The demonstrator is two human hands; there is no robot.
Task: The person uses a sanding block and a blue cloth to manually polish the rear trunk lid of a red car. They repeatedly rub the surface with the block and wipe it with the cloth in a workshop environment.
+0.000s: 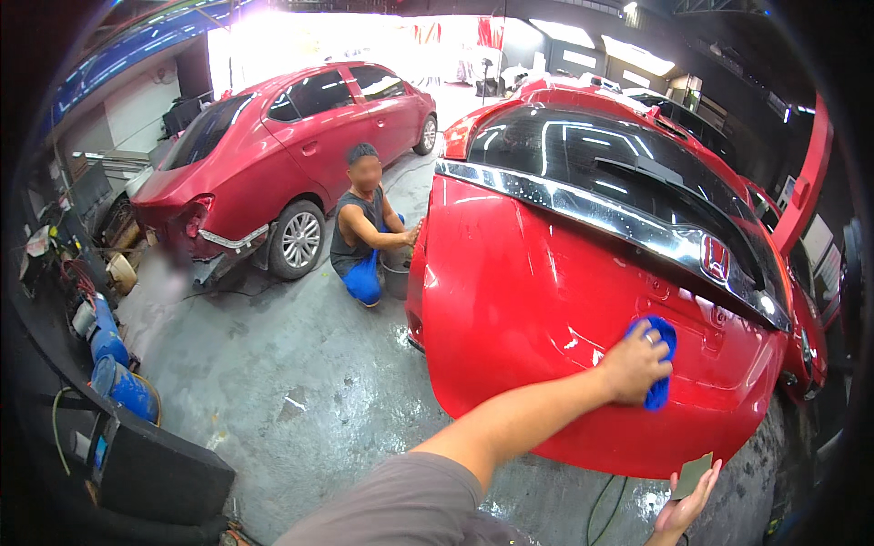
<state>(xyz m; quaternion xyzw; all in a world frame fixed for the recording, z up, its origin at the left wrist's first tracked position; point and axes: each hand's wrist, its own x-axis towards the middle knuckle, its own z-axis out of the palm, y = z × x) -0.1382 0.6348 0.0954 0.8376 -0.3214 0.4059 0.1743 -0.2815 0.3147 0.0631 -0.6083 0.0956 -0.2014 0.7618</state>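
Daylight totally blows out the doorway (314, 41), glare streaks the red tailgate (510, 300), wet-looking floor (309, 391) glints, and the edges go dark and fisheye-bendy.

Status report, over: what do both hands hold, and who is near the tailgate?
Left hand holding blue cloth on red tailgate. Right hand gripping grey-green sheet. Co-worker crouched left of tailgate, apart from both hands.

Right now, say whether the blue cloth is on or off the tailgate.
On: the left hand holds the blue cloth against the tailgate.
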